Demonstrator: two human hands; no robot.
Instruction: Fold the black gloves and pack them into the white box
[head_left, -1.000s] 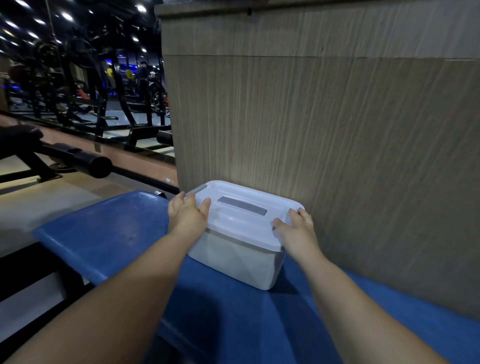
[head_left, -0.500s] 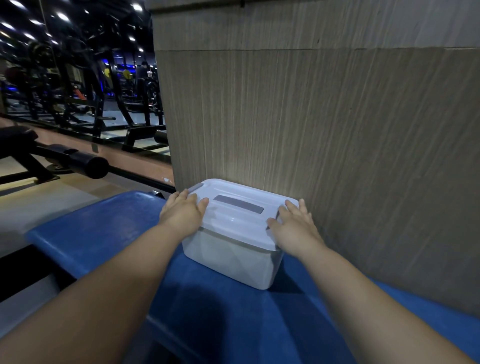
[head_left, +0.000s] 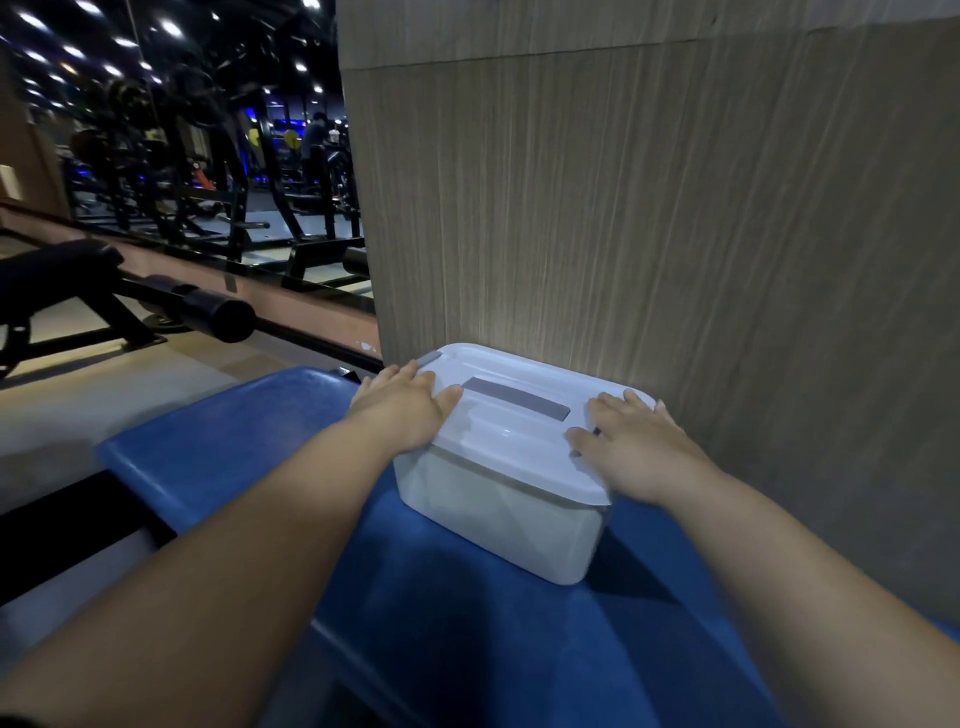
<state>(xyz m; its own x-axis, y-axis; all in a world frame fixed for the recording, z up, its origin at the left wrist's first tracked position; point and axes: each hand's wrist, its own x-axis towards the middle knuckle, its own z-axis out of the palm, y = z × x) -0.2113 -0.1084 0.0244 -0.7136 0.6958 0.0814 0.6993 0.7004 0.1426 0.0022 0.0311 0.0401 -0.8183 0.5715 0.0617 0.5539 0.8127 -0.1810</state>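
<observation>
while the white box (head_left: 498, 525) stands lidded on the blue padded table (head_left: 223, 462), pushed close to the wood-grain wall (head_left: 675, 234), the coming move turns on its long axis: it runs left to right, slanting from the far left to the near right, and one hand sits on each end of it.

starting at the left, the left hand (head_left: 402, 410) lies flat on the left end of the lid (head_left: 519, 436), fingers straight and reaching toward the far-left rim, thumb pointing in across the top; it grips nothing. just beyond its fingertips a small grey tab (head_left: 430, 358) shows at the lid's far-left corner. in the middle, between the hands, a grey strip (head_left: 514, 399) lies along the same long axis, touched by neither hand. on the right, the right hand (head_left: 634, 447) rests palm down on the right end of the lid, fingers spread and straight, also holding nothing. a small dark mark by its thumb may be a second tab, but i cannot tell.

both hands are equally near, since each is already touching the lid, so whatever comes next looks like a two-handed press or lift along that axis.

counted: one box, one lid, one grey strip, one clear tab, two hands, and no black gloves in sight. the walls are too cloudy to show whether they lie inside; judging from the lid being on, packing may be done or nearly so.
</observation>
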